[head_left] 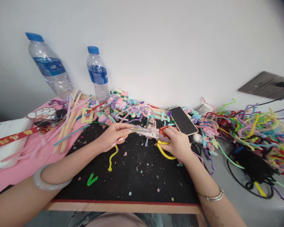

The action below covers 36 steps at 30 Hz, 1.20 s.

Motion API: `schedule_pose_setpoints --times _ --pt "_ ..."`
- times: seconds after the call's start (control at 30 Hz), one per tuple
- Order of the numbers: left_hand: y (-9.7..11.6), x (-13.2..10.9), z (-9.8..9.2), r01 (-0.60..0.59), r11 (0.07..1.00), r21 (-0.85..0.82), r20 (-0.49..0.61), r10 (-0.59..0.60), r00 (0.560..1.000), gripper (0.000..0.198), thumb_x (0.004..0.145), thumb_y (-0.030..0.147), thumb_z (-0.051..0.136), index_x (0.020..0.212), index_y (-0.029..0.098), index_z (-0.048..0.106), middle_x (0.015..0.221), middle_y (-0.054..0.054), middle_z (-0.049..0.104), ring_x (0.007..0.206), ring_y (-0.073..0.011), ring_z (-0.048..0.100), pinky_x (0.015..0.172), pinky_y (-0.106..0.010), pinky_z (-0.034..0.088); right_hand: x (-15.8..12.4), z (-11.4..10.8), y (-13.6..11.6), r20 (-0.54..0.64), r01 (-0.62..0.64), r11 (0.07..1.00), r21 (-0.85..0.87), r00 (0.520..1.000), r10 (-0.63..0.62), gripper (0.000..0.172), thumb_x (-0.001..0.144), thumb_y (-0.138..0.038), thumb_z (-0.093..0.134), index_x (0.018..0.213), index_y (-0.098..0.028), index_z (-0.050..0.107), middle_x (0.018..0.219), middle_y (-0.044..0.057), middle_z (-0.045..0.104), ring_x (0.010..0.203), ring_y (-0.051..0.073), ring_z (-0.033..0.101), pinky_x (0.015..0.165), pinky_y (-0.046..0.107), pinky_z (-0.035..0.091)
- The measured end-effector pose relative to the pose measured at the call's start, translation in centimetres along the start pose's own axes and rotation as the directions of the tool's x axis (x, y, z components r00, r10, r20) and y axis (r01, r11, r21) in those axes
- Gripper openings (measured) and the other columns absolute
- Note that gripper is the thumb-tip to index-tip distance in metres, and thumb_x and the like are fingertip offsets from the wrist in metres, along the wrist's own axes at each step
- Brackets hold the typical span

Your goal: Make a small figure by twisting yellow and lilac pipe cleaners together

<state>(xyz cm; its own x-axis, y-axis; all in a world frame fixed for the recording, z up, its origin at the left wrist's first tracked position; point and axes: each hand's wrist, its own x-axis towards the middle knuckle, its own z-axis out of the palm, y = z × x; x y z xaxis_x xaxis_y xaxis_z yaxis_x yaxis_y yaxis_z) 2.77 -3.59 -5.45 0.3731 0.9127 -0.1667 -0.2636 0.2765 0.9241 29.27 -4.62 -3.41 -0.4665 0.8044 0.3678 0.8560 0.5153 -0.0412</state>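
At centre, the left hand (115, 136) pinches a yellow pipe cleaner (110, 162), its tail curving below; the right hand (178, 143) curls its fingers through the handles of scissors (153, 134). Best keep the pinching fingertips clear of the adjacent blades (142, 130).

I see one red and one yellow handle on the silver-bladed scissors (152, 134) in the right hand (178, 144). The strip (111, 158) at the left hand (115, 138) shows yellow; below that grip I make out a bright green piece (92, 180). Under both hands, the mat (113, 189) is black, pale-speckled, red-edged.
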Motion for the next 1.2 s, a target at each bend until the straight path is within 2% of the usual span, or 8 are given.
schedule_pose_setpoints --times 0.27,0.4,0.5,0.7,0.87,1.07,1.2 --pt "0.5 -0.2 0.2 0.051 0.997 -0.05 0.04 -0.049 0.998 0.017 0.07 0.021 0.066 0.085 0.012 0.065 0.038 0.009 0.039 0.029 -0.0004 0.023 0.034 -0.016 0.014 0.0 -0.2 0.2 0.049 0.007 0.998 0.057 0.999 -0.01 0.024 0.072 -0.042 0.061 0.08 -0.02 0.056 0.085 0.005 0.064 0.074 0.018 0.059 0.058 0.024 0.035" --pt "0.6 -0.1 0.0 0.082 0.996 -0.033 0.077 -0.079 0.994 0.016 0.071 0.023 0.065 0.084 0.012 0.065 0.037 0.009 0.038 0.028 -0.0003 0.021 0.034 -0.017 0.013 0.1 -0.6 0.3 0.08 0.027 0.996 0.089 0.996 -0.034 0.02 0.071 -0.037 0.061 0.081 -0.021 0.055 0.084 0.004 0.064 0.074 0.018 0.059 0.059 0.024 0.036" --pt "0.5 -0.1 -0.1 0.08 0.997 -0.023 0.089 -0.078 0.993 0.018 0.072 0.024 0.065 0.085 0.011 0.066 0.037 0.009 0.038 0.028 -0.0001 0.021 0.034 -0.017 0.013 0.2 -0.9 0.2 0.105 0.023 0.997 0.076 0.994 -0.031 0.02 0.07 -0.033 0.059 0.085 -0.021 0.053 0.084 0.003 0.064 0.074 0.018 0.059 0.059 0.024 0.035" --pt "0.4 0.0 -0.2 0.066 0.997 -0.05 0.085 -0.062 0.994 0.017 0.072 0.022 0.065 0.086 0.012 0.066 0.035 0.009 0.039 0.027 -0.0003 0.022 0.034 -0.017 0.013 0.2 -1.3 -0.5 0.157 0.018 0.999 0.029 0.987 -0.023 0.028 0.073 -0.039 0.057 0.091 -0.02 0.049 0.086 0.004 0.063 0.073 0.019 0.058 0.057 0.026 0.033" --pt "0.4 0.0 -0.1 0.066 0.997 -0.035 0.063 -0.064 0.996 0.018 0.071 0.021 0.065 0.087 0.013 0.066 0.036 0.009 0.038 0.028 -0.0007 0.022 0.034 -0.016 0.014 0.2 -1.4 -0.8 0.144 0.029 1.0 0.006 0.989 -0.03 0.026 0.074 -0.04 0.055 0.09 -0.02 0.049 0.085 0.004 0.063 0.072 0.019 0.057 0.056 0.026 0.032" --pt "0.6 -0.1 0.1 0.061 0.998 -0.011 0.034 -0.061 0.998 0.019 0.07 0.022 0.066 0.086 0.012 0.066 0.035 0.009 0.038 0.028 -0.001 0.021 0.034 -0.017 0.013 0.2 -1.3 -0.7 0.123 0.032 0.999 0.003 0.992 -0.032 0.016 0.074 -0.032 0.055 0.086 -0.021 0.052 0.084 0.002 0.063 0.073 0.017 0.058 0.056 0.024 0.032" --pt "0.7 -0.2 0.1 0.062 0.998 -0.029 0.039 -0.061 0.997 0.016 0.07 0.02 0.065 0.084 0.012 0.067 0.036 0.009 0.038 0.028 -0.0008 0.023 0.033 -0.016 0.014 0.2 -1.2 -0.6 0.122 0.015 1.0 0.003 0.992 -0.015 0.017 0.074 -0.036 0.058 0.08 -0.021 0.052 0.081 0.002 0.063 0.07 0.017 0.059 0.055 0.024 0.032"
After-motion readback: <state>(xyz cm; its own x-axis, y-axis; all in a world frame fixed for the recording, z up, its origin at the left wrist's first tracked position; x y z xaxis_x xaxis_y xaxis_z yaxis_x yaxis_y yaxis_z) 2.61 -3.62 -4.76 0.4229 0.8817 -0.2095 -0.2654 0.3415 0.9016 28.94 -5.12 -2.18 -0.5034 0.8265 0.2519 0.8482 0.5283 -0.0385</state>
